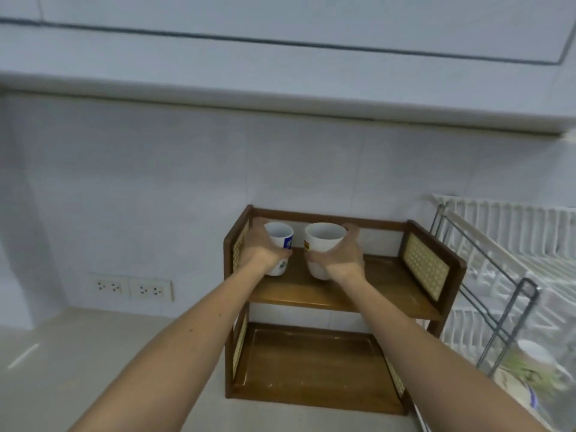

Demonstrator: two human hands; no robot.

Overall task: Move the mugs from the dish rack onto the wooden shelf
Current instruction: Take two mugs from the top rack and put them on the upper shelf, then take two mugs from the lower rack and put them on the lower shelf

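Two hands each grasp one mug on the upper tier of a wooden shelf (352, 294). The left hand (265, 247) is curled around a white mug with blue and green print (282, 241), fingers wrapped about its left side. The right hand (343, 257) closes around a plain white mug with a small yellow mark (322, 241), thumb in front, fingers behind. Both mugs stand upright, mouths open upward, side by side near the shelf's left end, close but apart. The shelf has two tiers and stands on a pale tabletop (93, 353). At right a white dish rack (505, 232) holds one more mug (536, 357), blurred. Two wall sockets (131, 287) sit at left.
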